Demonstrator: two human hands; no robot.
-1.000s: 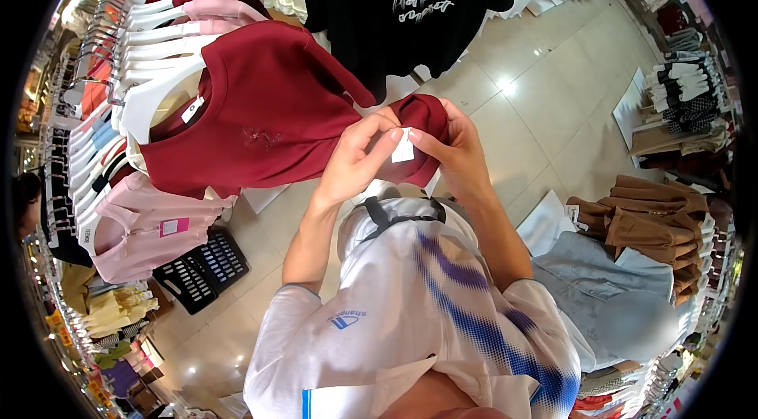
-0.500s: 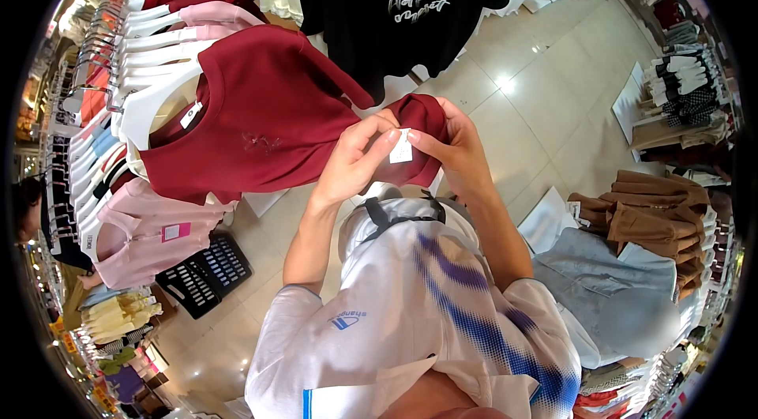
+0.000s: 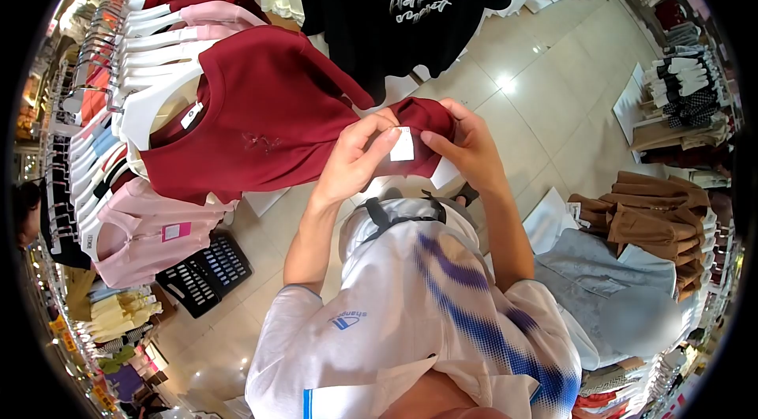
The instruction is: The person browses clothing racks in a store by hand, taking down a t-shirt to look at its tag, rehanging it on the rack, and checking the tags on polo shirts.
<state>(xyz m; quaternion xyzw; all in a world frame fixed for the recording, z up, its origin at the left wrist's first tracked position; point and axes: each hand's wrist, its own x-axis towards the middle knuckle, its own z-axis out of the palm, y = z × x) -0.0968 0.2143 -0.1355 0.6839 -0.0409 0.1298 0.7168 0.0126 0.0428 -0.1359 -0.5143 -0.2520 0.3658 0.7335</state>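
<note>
A dark red short-sleeved shirt (image 3: 276,115) hangs by its neck from a white hanger (image 3: 144,112), its lower end pulled toward me. My left hand (image 3: 353,154) is closed on the gathered hem, thumb and fingers pinching by a small white label (image 3: 402,145) sewn inside. My right hand (image 3: 474,152) grips the turned-out fabric to the right of the label, its fingers behind the cloth and its thumb in front. The label lies face up between both hands; its print is too small to read. A white neck tag (image 3: 190,115) shows at the collar.
A rack of clothes on white hangers (image 3: 158,48) runs along the left. Ahead hangs a black T-shirt (image 3: 410,8). A black plastic basket (image 3: 207,273) stands on the tiled floor (image 3: 568,95). Brown garments (image 3: 647,217) and a light blue garment (image 3: 604,277) hang at right.
My right thumb has moved off the label to the right, and the right hand has shifted slightly that way. More of the label shows. My left hand stays in place.
</note>
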